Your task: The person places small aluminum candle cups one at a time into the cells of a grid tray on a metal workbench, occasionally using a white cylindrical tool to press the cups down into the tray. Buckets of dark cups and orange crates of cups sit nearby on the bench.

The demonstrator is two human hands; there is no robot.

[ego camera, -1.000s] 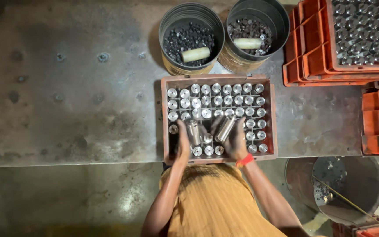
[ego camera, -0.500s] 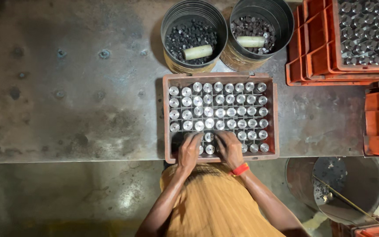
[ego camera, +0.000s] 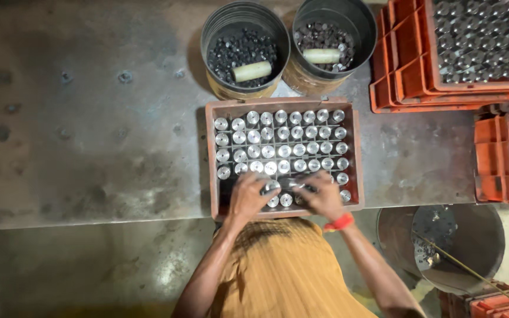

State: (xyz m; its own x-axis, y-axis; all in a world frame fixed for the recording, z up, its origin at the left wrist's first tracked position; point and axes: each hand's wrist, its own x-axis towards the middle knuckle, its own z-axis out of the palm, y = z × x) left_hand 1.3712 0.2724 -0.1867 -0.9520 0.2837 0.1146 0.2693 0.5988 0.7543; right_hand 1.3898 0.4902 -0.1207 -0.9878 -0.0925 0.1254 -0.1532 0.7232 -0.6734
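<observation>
Steel cylinders [ego camera: 278, 144], bright and upright, fill a brown crate [ego camera: 210, 159] in close rows. Left hand [ego camera: 247, 195] and right hand [ego camera: 324, 197]: both lie palm-down in the crate's near row, fingers curled over the cylinders there; whether either pinches one cannot be told, as the backs of the hands hide the grip. Between the two hands a few cylinder tops [ego camera: 281, 197] show, just beside the fingertips. Red band [ego camera: 340, 222] on the right wrist. Ochre shirt [ego camera: 287, 271] below the crate's near wall.

Crate stands on a worn grey metal table [ego camera: 89, 135], at its near edge. Beyond the crate, touching or just beside its far wall: two round metal buckets, left bucket [ego camera: 210, 29] and right bucket [ego camera: 360, 23], each holding dark small parts and one pale cylinder on top. Right of the crate: stacked orange crates [ego camera: 407, 65], the top one filled with metal parts. Further orange crates [ego camera: 502, 159] at the right edge. Large round drum [ego camera: 396, 235] on the floor near the right arm.
</observation>
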